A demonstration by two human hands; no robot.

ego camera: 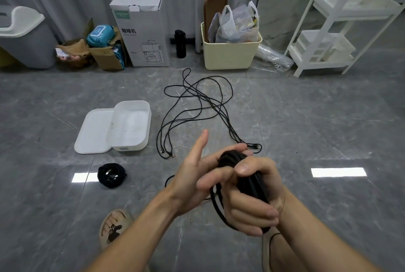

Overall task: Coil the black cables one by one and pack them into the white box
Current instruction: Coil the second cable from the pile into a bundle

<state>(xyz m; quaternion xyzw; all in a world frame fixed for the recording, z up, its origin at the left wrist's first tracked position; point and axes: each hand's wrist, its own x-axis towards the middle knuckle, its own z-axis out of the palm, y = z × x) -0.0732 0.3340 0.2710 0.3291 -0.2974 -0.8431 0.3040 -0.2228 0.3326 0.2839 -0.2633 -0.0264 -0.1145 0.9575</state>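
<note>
Black cable coil [245, 175]: near centre, gripped in curled right hand [252, 201]; left hand [197, 175] steadies it, forefinger extended. Step: winding, tail loose. Next: finish, pack into white box [131, 127], far left.

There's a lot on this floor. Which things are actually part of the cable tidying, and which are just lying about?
Part of the job:
- black cable bundle gripped in both hands
- finished black coil
- loose black cables
- open white plastic box

Lying about:
- tall white cardboard carton
- black flask
- cream plastic bin
</note>
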